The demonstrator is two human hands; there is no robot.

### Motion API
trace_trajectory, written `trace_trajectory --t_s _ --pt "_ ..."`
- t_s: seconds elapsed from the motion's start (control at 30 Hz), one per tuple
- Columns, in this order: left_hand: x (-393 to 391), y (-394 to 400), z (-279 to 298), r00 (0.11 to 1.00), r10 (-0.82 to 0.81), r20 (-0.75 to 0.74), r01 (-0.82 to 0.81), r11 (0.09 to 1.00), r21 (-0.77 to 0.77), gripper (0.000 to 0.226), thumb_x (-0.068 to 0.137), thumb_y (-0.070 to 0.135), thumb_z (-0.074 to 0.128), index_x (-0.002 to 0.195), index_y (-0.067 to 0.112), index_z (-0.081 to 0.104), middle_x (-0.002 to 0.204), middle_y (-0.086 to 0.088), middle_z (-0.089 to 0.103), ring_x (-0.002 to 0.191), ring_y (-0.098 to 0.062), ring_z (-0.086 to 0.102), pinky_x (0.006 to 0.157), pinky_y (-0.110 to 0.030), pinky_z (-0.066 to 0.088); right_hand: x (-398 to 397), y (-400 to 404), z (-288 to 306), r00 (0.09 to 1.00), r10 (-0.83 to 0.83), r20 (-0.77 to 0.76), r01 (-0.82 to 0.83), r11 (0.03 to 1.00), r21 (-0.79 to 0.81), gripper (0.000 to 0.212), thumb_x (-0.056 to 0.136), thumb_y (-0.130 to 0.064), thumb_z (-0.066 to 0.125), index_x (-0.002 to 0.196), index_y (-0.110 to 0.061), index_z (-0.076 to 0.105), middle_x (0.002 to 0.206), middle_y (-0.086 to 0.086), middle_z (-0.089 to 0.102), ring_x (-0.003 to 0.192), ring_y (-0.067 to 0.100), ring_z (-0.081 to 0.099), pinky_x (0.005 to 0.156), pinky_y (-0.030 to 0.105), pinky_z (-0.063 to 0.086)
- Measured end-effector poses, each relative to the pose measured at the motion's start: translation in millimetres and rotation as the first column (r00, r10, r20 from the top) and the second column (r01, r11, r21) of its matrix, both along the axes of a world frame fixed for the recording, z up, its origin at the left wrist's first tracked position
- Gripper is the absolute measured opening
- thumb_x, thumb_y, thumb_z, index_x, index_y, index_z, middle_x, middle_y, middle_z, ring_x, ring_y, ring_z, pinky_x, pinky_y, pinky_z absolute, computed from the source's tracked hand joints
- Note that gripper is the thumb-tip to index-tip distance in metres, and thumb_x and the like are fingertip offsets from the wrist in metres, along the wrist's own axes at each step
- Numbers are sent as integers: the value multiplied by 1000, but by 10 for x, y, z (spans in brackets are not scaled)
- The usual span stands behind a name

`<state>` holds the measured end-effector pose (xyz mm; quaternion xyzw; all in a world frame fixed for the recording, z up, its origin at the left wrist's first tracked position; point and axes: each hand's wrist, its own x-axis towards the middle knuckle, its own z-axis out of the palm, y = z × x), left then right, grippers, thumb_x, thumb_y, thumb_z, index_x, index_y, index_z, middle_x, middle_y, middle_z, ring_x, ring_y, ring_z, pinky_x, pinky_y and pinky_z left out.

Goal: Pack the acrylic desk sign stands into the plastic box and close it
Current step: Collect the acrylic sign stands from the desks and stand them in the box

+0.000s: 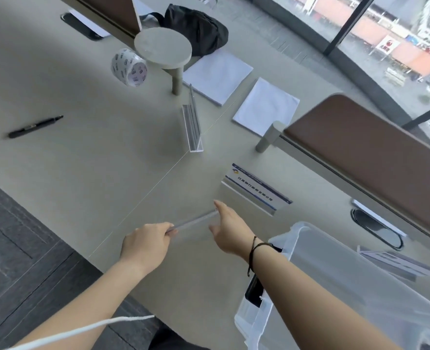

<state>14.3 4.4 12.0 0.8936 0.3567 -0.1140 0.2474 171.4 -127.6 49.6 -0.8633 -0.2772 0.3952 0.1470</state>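
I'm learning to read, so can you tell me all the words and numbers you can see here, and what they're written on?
Sign stand with a card: a line of dark characters under a round logo, too blurred to read.
Tape roll: small printed marks repeated around it, too small to read.
Red and white sign on a building outside the window: a red logo with marks under it, too blurred to read.
Nothing else shows writing, and no numbers can be read.

One head-worn wide-angle view, looking forward and steeply down across a grey table (pixel 87 178). Both forearms enter from the bottom edge, close to the lens. Frame tilts; table edge runs diagonally at lower left, over dark floor (pixel 14 231). Far top right, windows (pixel 398 41) show a street well below. No second view to share.
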Motion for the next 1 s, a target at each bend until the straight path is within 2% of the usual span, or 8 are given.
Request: trace_trajectory --t_s 0.2,0.43,0.57,0.63,0.7,0.8,0.93,1.0 --pt "313 -400 519 982 30 188 -26 999 -26 30 99 49 43 96 26 62 83 -2 70 82 -37 61 62 -35 46 -69 -352 451 847 -445 -292 521 805 284 94 91 -43 62 155 -26 -5 155 8 34 138 14 41 108 29 37" --pt "655 -1224 1218 938 -80 338 114 990 -84 33 99 54 36 75 38 52 62 1 55 68 -34 53 59 -35 47 -70 -953 919 768 -534 -354 639 666 384 81 86 -54 61 152 -24 26 154 -3 36 139 10 37 114 38 35" --pt "760 -1806 1421 914 -154 376 201 975 -90 26 99 54 36 109 47 59 82 3 70 77 -28 62 65 -32 46 -58 -1384 1171 653 -631 -419 757 527 386 99 65 -63 63 149 -18 32 137 4 57 123 18 57 102 45 49" --pt "783 -2103 1442 903 -222 369 263 962 -66 30 100 51 35 110 38 59 85 -1 70 82 -32 63 68 -35 48 -28 -1632 1198 605 -680 -413 794 483 369 70 76 -48 62 134 -12 47 116 6 66 104 21 65 92 44 54" --pt "781 -2350 1434 881 -290 373 336 940 -62 31 101 50 32 111 36 57 74 -1 63 78 -32 60 67 -37 49 -14 -1882 1191 587 -703 -400 804 448 392 7 86 -23 54 90 -17 54 83 -1 61 74 18 59 69 33 51" --pt "745 -2629 1465 829 -382 409 446 892 -70 26 101 46 37 124 45 49 59 8 48 63 -11 54 56 -27 40 10 -2232 1105 612 -701 -366 781 459 424 20 84 -8 44 68 -19 38 61 -1 39 58 18 38 53 26 31" --pt "683 -2817 1401 836 -466 291 522 838 -159 58 90 64 48 142 57 25 105 13 69 90 -6 64 77 -28 53 -34 -2633 1000 606 -691 -394 792 482 374 17 84 -3 40 73 -5 53 65 13 56 58 26 57 50 27 42" --pt "646 -2800 1300 867 -448 218 492 838 -235 73 83 73 51 147 54 20 131 21 58 111 -7 60 91 -33 50 -68 -2767 836 590 -659 -468 807 501 312 26 83 -6 40 90 -1 64 80 23 70 72 38 70 57 37 54"
